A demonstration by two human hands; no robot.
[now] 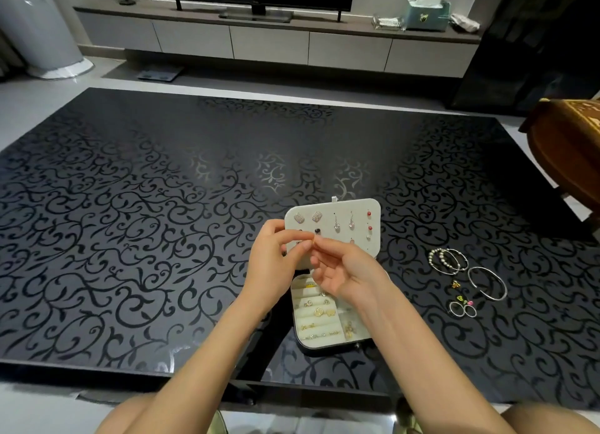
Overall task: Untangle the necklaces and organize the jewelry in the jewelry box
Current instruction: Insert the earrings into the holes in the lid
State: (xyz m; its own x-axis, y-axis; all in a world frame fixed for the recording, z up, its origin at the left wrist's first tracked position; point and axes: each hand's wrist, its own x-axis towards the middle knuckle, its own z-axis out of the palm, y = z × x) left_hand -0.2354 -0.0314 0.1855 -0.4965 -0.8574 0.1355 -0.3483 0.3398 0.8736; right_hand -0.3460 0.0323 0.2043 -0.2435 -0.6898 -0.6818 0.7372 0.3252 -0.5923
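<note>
Gold piece (313, 242) held above the jewelry box (363, 206).
Left hand (276, 258) and right hand (344, 271) both pinched it; bracelets (449, 260) lay aside on the surface (162, 238).

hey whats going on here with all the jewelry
A person is sorting jewelry at a black patterned table. The left hand and right hand pinch a small gold piece between their fingers above the open jewelry box. Earrings are pinned on its lid. Bracelets and loose rings lie on the table to the right, not yet put away.
</note>
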